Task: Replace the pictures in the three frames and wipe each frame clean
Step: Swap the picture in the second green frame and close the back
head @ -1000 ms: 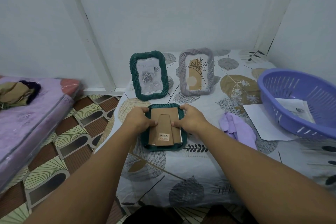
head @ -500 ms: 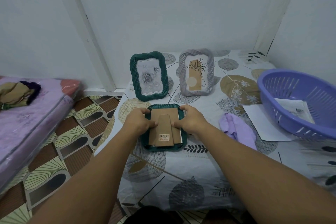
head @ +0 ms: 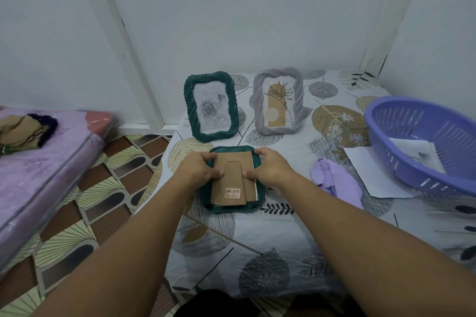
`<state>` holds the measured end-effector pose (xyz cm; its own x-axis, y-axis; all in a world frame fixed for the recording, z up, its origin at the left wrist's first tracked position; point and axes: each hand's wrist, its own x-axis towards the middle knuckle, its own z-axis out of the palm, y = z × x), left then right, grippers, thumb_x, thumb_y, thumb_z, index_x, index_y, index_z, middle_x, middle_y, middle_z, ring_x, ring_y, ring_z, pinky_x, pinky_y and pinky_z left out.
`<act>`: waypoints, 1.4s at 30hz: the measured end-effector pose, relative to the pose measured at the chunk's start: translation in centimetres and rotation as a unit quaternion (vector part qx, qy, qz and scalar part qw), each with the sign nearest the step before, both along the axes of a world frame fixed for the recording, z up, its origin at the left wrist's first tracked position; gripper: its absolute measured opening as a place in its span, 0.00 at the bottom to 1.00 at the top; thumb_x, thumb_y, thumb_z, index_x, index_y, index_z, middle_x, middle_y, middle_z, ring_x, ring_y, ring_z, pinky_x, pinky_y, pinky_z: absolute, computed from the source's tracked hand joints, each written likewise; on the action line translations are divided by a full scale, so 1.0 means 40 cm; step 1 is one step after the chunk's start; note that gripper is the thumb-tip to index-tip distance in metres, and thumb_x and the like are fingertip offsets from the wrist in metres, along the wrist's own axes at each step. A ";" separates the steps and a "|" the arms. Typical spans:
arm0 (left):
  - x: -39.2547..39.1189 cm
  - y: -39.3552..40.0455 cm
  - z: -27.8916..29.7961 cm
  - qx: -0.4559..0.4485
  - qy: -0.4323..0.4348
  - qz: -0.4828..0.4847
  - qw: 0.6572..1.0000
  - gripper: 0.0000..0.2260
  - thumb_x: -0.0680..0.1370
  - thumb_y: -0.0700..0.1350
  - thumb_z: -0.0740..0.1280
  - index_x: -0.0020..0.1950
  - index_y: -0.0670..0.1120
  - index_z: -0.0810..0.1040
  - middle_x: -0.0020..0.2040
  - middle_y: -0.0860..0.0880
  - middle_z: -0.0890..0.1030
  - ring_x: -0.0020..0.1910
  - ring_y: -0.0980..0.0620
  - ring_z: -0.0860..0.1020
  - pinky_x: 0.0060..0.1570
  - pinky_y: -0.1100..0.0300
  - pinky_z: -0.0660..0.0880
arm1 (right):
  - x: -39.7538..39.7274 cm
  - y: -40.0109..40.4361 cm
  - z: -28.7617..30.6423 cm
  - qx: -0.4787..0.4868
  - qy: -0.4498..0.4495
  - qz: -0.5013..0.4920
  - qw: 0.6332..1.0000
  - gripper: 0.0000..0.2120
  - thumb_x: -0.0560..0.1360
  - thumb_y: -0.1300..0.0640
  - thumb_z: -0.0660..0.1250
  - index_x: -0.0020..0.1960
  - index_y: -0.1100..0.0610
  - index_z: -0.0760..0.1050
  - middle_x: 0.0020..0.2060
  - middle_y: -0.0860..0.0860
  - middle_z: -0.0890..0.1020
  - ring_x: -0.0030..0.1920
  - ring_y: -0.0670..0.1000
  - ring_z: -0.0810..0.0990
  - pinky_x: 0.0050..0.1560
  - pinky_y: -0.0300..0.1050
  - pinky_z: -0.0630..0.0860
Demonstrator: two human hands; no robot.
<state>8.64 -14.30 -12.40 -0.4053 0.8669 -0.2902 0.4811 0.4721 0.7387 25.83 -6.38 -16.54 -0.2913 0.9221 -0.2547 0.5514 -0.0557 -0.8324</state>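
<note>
A green frame (head: 233,208) lies face down on the table, its brown cardboard back (head: 233,180) with a folded stand and barcode sticker facing up. My left hand (head: 197,171) grips its left edge, thumb on the cardboard. My right hand (head: 268,171) grips the right edge, thumb pressing the back. Behind stand a green frame (head: 210,107) with a rose picture and a grey frame (head: 278,101) with a plant picture. A purple cloth (head: 334,183) lies to the right.
A purple basket (head: 422,144) holding a paper sits at the right, with a white sheet (head: 368,175) partly under it. A mattress (head: 38,170) with bundled cloth lies at the left. The leaf-patterned tablecloth (head: 257,252) covers the table; patterned floor lies between.
Both hands stay on the face-down frame; the fingers have shifted only slightly on the cardboard back.
</note>
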 end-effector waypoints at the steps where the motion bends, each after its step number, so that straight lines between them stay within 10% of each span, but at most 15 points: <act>1: 0.000 -0.001 0.000 -0.001 0.003 -0.002 1.000 0.30 0.75 0.41 0.76 0.76 0.48 0.72 0.76 0.44 0.70 0.73 0.42 0.69 0.64 0.55 0.66 | -0.001 0.000 -0.001 -0.001 0.002 -0.002 1.000 0.39 0.66 0.57 0.82 0.74 0.50 0.69 0.64 0.53 0.78 0.62 0.56 0.77 0.64 0.56 0.77; 14: 0.000 -0.003 -0.017 0.000 0.053 0.030 0.998 0.26 0.73 0.47 0.78 0.69 0.49 0.76 0.69 0.45 0.75 0.63 0.45 0.74 0.56 0.54 0.72 | 0.011 -0.008 -0.016 0.006 0.038 -0.010 0.999 0.36 0.68 0.59 0.80 0.72 0.49 0.69 0.60 0.49 0.77 0.57 0.53 0.78 0.56 0.48 0.77; 29: -0.005 -0.001 -0.025 0.009 0.050 0.020 0.999 0.26 0.74 0.46 0.78 0.71 0.48 0.76 0.70 0.44 0.75 0.64 0.45 0.74 0.59 0.55 0.70 | 0.007 0.002 -0.019 0.013 0.005 0.069 0.997 0.33 0.74 0.55 0.75 0.76 0.46 0.69 0.74 0.55 0.69 0.71 0.54 0.72 0.71 0.50 0.72; 42: -0.005 -0.002 -0.041 0.016 0.082 0.032 0.996 0.20 0.74 0.48 0.78 0.64 0.48 0.78 0.63 0.45 0.78 0.55 0.47 0.76 0.52 0.54 0.74 | 0.024 -0.021 0.000 0.044 -0.038 0.036 0.998 0.28 0.73 0.48 0.75 0.68 0.49 0.67 0.62 0.55 0.76 0.59 0.56 0.78 0.58 0.50 0.75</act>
<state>8.46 -14.40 -14.02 -0.4997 0.8455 -0.1881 0.5655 0.4829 0.6686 26.77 -7.22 -16.54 -0.3413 0.9190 -0.1973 0.6130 0.0585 -0.7879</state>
